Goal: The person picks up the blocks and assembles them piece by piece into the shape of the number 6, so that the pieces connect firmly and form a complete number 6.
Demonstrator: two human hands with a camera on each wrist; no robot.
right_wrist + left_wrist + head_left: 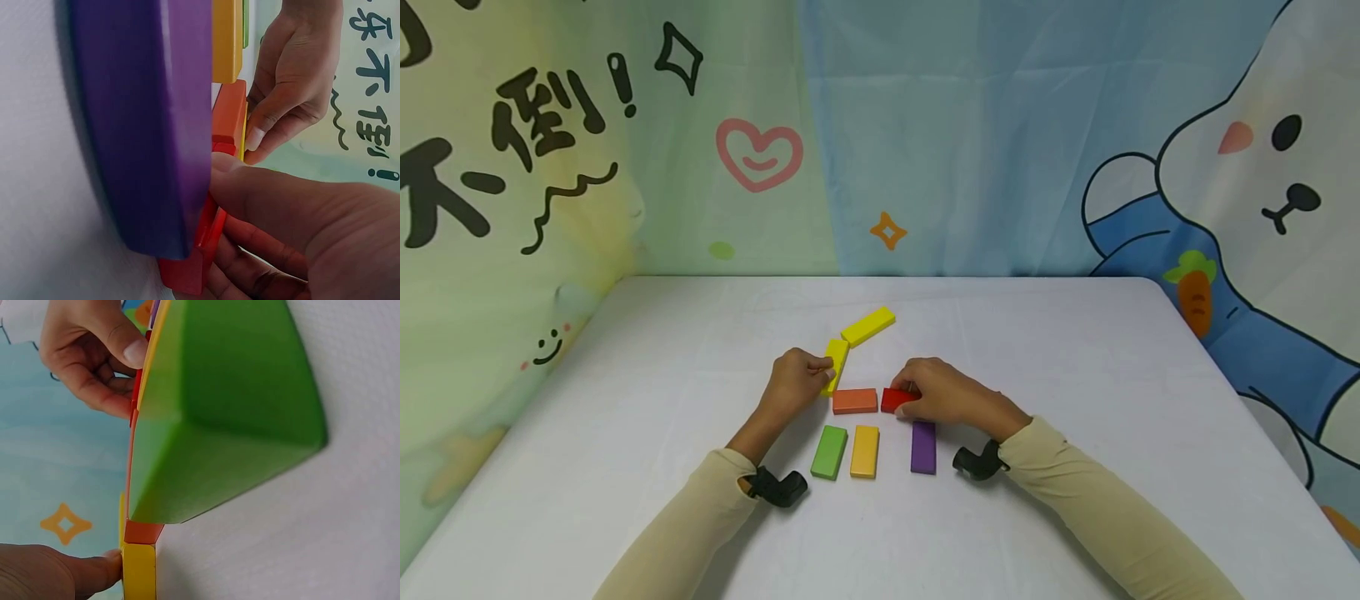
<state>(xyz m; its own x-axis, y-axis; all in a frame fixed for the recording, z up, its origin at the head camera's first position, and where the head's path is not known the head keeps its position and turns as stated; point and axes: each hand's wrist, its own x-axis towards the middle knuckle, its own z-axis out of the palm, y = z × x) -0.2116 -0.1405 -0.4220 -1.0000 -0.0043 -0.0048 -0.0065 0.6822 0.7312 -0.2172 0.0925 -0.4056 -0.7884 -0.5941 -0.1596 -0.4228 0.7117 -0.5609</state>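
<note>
Left hand (pixel 796 385): pinching the nearer yellow block (pixel 839 357) at its fingertips.
Right hand (pixel 946 392): gripping the red block (pixel 893 401).
Orange block (pixel 854 402): lying between the hands.
Purple block (pixel 923 450): lying just nearside of the right hand.

A glossy red block (pixel 894 400), gripped and partly covered, lies lengthwise on a white table (pixel 1075 350), just beside the right end of an orange block (pixel 854 402). A bright yellow block (pixel 840 356), pinched partway along, slants away from the orange block's left end.
</note>
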